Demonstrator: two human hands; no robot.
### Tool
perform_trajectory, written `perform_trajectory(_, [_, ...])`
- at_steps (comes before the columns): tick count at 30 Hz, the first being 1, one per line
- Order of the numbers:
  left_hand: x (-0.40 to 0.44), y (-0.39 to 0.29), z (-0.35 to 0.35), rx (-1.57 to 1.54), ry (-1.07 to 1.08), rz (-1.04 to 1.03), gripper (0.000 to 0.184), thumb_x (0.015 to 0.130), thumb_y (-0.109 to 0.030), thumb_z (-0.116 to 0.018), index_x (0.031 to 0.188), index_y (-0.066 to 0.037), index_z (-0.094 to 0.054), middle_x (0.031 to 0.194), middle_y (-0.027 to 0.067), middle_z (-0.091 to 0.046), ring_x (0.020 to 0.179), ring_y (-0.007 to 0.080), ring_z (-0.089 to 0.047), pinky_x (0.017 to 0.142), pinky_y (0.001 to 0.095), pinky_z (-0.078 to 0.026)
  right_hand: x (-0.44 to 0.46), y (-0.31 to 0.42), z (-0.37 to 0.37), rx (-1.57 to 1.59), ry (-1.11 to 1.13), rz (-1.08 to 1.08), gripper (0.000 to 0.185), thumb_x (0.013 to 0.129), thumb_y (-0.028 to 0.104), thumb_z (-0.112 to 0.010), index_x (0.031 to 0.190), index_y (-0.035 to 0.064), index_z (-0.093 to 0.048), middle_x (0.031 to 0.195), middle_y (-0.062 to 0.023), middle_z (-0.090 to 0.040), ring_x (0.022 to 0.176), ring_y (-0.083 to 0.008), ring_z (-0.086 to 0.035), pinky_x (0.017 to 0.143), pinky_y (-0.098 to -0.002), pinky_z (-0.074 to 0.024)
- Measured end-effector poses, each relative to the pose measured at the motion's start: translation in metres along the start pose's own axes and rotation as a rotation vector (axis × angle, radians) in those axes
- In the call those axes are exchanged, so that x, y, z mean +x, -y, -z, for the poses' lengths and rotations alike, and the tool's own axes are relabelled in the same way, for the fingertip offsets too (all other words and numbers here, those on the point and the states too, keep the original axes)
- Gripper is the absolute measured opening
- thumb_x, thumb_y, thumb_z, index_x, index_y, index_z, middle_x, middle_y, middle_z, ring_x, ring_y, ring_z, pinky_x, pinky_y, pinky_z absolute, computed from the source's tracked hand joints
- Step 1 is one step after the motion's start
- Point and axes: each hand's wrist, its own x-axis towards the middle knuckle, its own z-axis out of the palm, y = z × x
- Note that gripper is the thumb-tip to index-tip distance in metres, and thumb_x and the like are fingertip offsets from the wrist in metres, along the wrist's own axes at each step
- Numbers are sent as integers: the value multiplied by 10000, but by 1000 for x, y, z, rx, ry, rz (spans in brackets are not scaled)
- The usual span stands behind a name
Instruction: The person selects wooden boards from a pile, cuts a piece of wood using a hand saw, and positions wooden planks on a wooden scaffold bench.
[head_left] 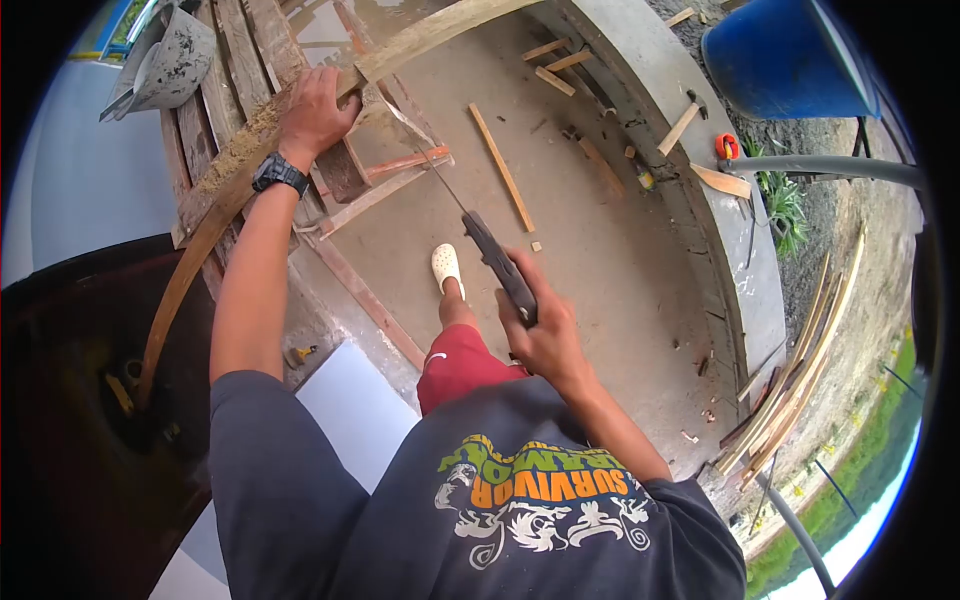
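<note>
My left hand (pixel 315 118), with a black watch on its wrist, grips a long wooden board (pixel 440 38) from above, fingers over its far edge. The board looks curved through the lens and has sawdust (pixel 235 160) on it. In my right hand (pixel 548 330) is the dark handle of a handsaw (pixel 498 262). Its thin blade, seen nearly edge-on, points up and left toward the board beside my left hand. Whether the teeth touch the wood I cannot tell. Under the board stands a rough wooden bench (pixel 240 50).
A grey bucket (pixel 172 62) stands on the bench. Loose wood strips (pixel 503 170) lie on the concrete floor. A hammer (pixel 682 125) and orange tape measure (pixel 727 148) rest on the low concrete wall (pixel 740 260). Beyond are a blue drum (pixel 785 60) and stacked wood strips (pixel 800 370).
</note>
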Motion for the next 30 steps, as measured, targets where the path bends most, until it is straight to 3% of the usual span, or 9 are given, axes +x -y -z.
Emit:
perform_trajectory(4, [4,3,2,35,-24,-12,401,894,-270,-719,1148,10,-587,1128,231,-633,1130,428,-581,992,489,-487,-26,9,19,39,41,-3,564,903,-17,-658,1445,87,-543,1035,-210,-744,911,-398,-756,793,-400,-585])
perform_trajectory(6, [-1,-1,-1,26,-80,-55,381,889,-266,-721,1120,7,-591,1104,222,-632,1105,425,-585,965,492,-496,74,8,-36,-32,-21,131,519,915,44,-640,1424,96,-551,914,-248,-719,839,-456,-710,738,-487,-559])
perform_trajectory(7, [-12,-8,-4,19,-72,-37,381,889,-266,-721,1120,7,-591,1104,222,-632,1105,425,-585,965,492,-496,139,14,-64,-18,-51,171,467,941,109,-628,1404,102,-567,811,-265,-651,707,-449,-652,677,-431,-525])
perform_trajectory(9, [0,-2,7,8,93,48,414,915,-350,-706,1107,0,-599,1096,200,-640,1095,386,-583,987,478,-489,227,35,-109,-148,-138,329,442,928,137,-617,1365,87,-577,804,-301,-644,748,-514,-628,698,-533,-485])
perform_trajectory(13, [6,6,0,71,68,23,409,906,-348,-713,1108,-11,-596,1091,193,-636,1088,385,-583,979,483,-491,158,27,-69,-66,-63,250,458,952,142,-623,1405,104,-562,771,-270,-621,703,-470,-616,694,-478,-505])
perform_trajectory(19, [-4,-3,2,73,-46,-19,383,906,-333,-700,1087,-18,-579,1066,186,-620,1072,379,-579,953,485,-495,-54,0,26,-8,10,-56,558,916,19,-664,1449,138,-552,1007,-210,-754,918,-433,-744,813,-401,-589])
perform_trajectory(24, [-3,-2,1,66,-38,-21,364,911,-318,-687,1061,-8,-573,1038,199,-613,1056,385,-587,952,491,-497,136,20,-62,-33,-53,159,459,945,123,-633,1400,86,-583,772,-264,-619,689,-431,-628,685,-416,-524])
perform_trajectory(26, [2,0,4,52,-14,0,374,913,-321,-690,1069,-2,-573,1044,206,-615,1055,391,-588,952,492,-498,216,38,-101,-129,-149,330,445,947,163,-600,1385,91,-577,815,-296,-629,747,-507,-619,695,-504,-494])
perform_trajectory(30, [0,3,-4,70,-19,-1,403,908,-320,-705,1103,9,-575,1077,225,-620,1077,405,-583,969,488,-494,136,23,-61,-43,-81,242,472,962,151,-624,1427,108,-556,799,-278,-624,721,-475,-618,702,-471,-511])
